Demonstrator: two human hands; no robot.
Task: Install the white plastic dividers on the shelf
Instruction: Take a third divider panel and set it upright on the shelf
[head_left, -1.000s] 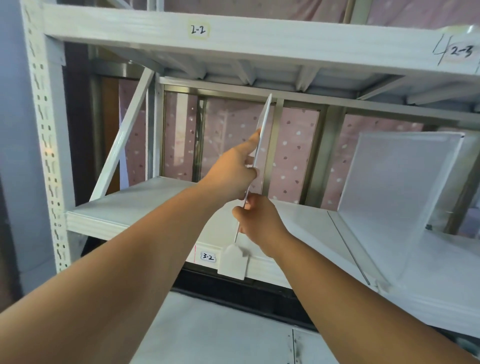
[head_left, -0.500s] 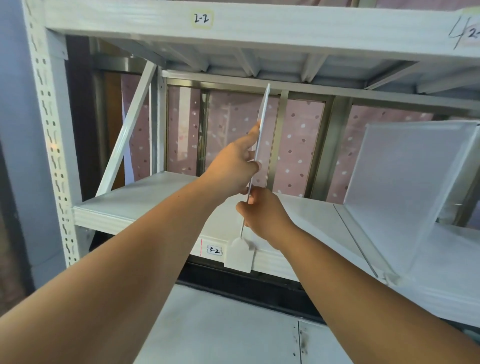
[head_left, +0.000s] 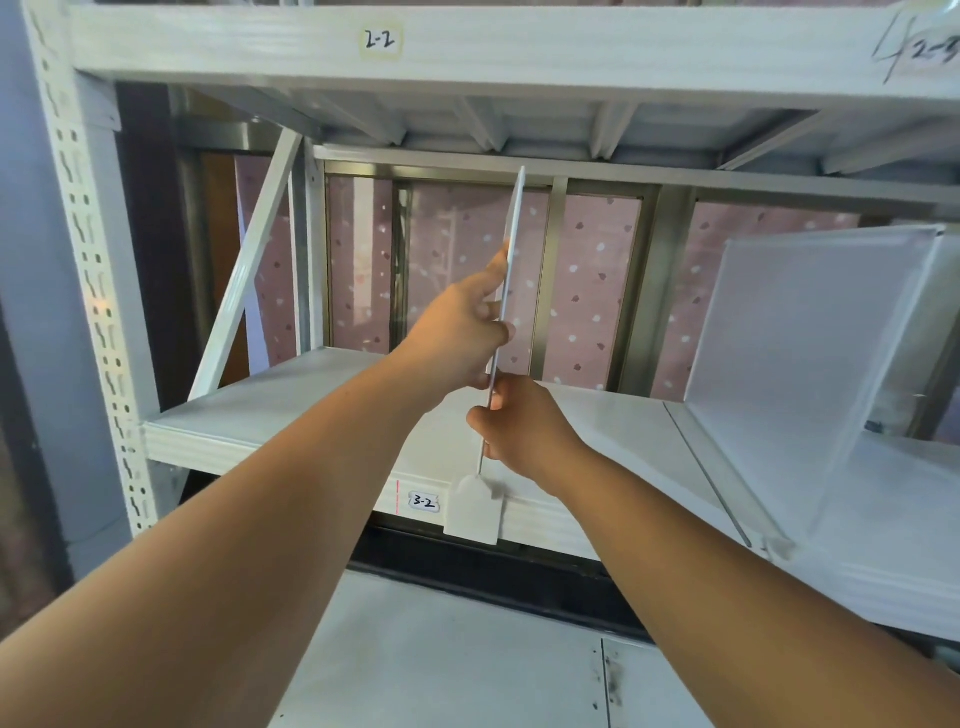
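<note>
I see a thin white plastic divider (head_left: 515, 218) edge-on, standing upright over the middle of the white shelf (head_left: 291, 410). Its white front clip (head_left: 474, 512) hangs over the shelf's front lip beside the "3-2" label (head_left: 424, 502). My left hand (head_left: 460, 332) grips the divider's front edge at mid height, index finger stretched up along it. My right hand (head_left: 519, 426) pinches the same edge lower down, just above the clip. A second translucent white divider (head_left: 800, 353) stands on the shelf to the right.
An upper shelf beam (head_left: 519, 52) labelled "2-2" runs overhead. A perforated white upright (head_left: 88, 270) and a diagonal brace (head_left: 244, 270) stand at the left. Behind the shelf is a pink dotted curtain (head_left: 592, 291). A lower shelf board (head_left: 441, 654) lies beneath.
The view has shifted slightly; the divider stays upright in both hands, and its clip stays at the shelf's front lip. Both grips look unchanged.
</note>
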